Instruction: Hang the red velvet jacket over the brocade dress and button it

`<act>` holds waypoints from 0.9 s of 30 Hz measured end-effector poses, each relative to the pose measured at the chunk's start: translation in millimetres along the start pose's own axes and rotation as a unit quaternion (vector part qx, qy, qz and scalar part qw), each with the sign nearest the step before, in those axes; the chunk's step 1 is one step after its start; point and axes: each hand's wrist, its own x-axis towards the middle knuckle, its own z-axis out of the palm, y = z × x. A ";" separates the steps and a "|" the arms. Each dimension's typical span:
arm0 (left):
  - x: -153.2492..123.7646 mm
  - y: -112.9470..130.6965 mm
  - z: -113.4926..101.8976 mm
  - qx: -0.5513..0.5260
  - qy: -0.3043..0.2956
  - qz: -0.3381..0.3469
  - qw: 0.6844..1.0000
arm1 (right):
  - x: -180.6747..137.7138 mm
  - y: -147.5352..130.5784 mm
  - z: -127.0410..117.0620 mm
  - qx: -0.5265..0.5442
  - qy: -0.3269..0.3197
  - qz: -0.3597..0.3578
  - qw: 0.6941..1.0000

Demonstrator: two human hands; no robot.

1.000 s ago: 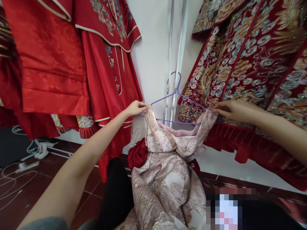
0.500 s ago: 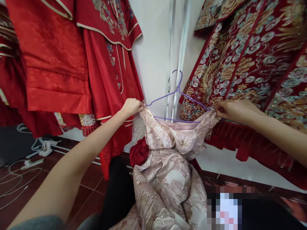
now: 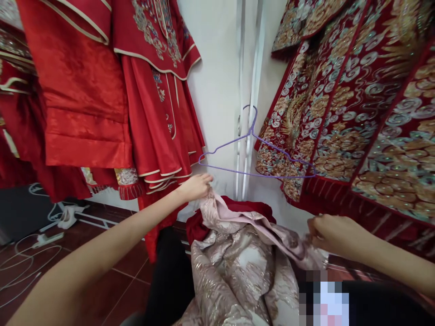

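A pink brocade dress (image 3: 238, 262) with gold pattern lies bunched low in front of me. My left hand (image 3: 196, 186) pinches its upper left corner. My right hand (image 3: 331, 233) is closed on its right shoulder edge. A purple wire hanger (image 3: 253, 151) hangs bare against the white wall above both hands, with no cloth on it. A dark red cloth (image 3: 244, 208) shows behind the dress.
Red satin garments (image 3: 102, 90) hang at the left, heavily embroidered red and gold robes (image 3: 356, 99) at the right. A white rail (image 3: 249, 59) runs up the wall corner. White cables (image 3: 30, 253) lie on the dark red floor tiles at the lower left.
Both hands have dropped with the dress's shoulders, pulling them off the purple hanger. The hanger stays up on the wall, now bare.
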 end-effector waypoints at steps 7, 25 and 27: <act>53.1 14.7 0.7 0.006 0.038 -0.038 0.999 | -9.5 -37.9 -54.3 -0.022 -0.062 -0.036 0.997; 28.6 2.8 4.2 -0.009 0.009 -0.038 0.999 | 35.7 56.6 -89.6 -0.010 0.065 0.107 0.992; 29.6 3.5 4.6 -0.003 0.003 -0.040 0.999 | 33.4 53.0 -95.5 -0.007 0.076 0.118 0.990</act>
